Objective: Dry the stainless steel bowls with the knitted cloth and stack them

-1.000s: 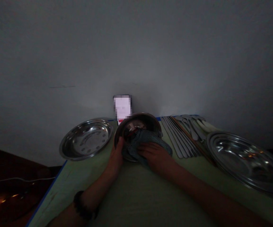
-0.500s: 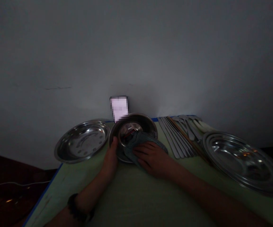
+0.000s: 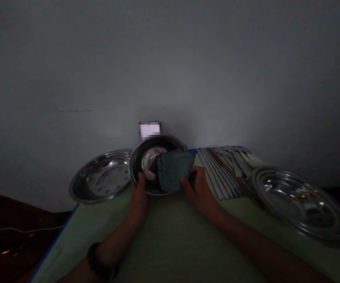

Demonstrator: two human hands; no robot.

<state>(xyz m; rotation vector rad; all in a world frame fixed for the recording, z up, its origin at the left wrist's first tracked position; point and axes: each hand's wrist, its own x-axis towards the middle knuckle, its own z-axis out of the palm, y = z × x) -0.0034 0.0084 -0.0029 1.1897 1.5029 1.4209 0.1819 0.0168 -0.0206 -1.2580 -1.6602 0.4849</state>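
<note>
Green table (image 3: 164, 243), dim wall (image 3: 170, 70). Left hand (image 3: 138, 200) clamps bowl (image 3: 146, 157); right of that grip, right hand (image 3: 201, 192) pinches cloth (image 3: 175, 171). Best: bowl steady, cloth spread flat.

Dimly lit throughout, with a broad, plain grey wall (image 3: 170, 59) filling the upper part of the view, paler toward the middle, darker toward the corners, and marked at left by a thin, dark, nearly level line (image 3: 75, 111). Close up against it, a flat, dull green tabletop (image 3: 170, 243) with bright blue edging (image 3: 54, 241). Beyond the left edge, a dark reddish-brown surface (image 3: 7, 208), a thin white cable (image 3: 9, 228) and small orange-yellow glints (image 3: 6, 252), too shadowed for telling floor from furniture.
</note>
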